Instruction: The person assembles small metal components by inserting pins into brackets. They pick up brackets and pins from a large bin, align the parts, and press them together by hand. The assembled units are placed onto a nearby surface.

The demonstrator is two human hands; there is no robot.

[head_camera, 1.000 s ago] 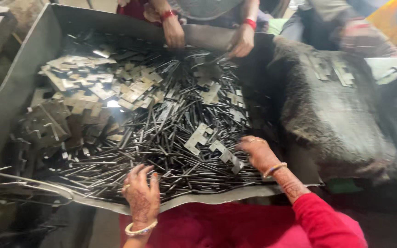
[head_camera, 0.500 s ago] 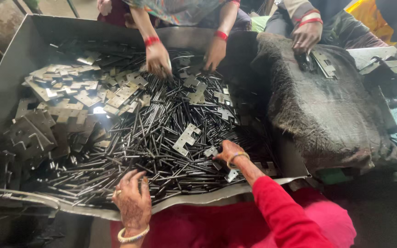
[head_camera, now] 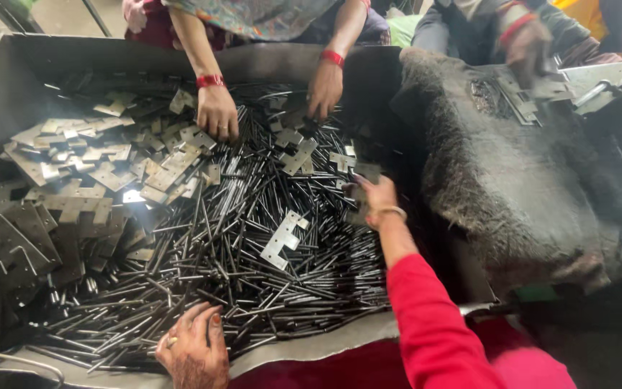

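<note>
Your right hand (head_camera: 370, 196) has moved up and away from you over the last second: it was low on the near-right of the pile, by the tray edge, and now sits at the far-right margin of the steel pins (head_camera: 253, 252), next to the dark felt-like cloth (head_camera: 512, 173) draped over the tray's right side. Its fingers are curled loosely around what looks like a small flat hinge plate; the blur does not let you confirm the pinch, so record the grip as uncertain. Your left hand (head_camera: 192, 353) has held roughly its place at the near edge of the metal tray (head_camera: 8, 108), fingers bent and resting on the pin ends, nothing visibly closed in it. One bright cut hinge leaf (head_camera: 282, 240) lies on top of the pins between your two hands, just left of and below the right hand, untouched in all three frames. The stack of lighter hinge plates (head_camera: 102, 162) lies well beyond the left hand, to the far left. A co-worker's two hands (head_camera: 217, 112) (head_camera: 324, 90), each with a red wrist bangle, work the far side of the pile. Judgement: the right hand's shift suggests picking is moving rightward across the pile; the central leaf remains the nearest loose plate.
</note>
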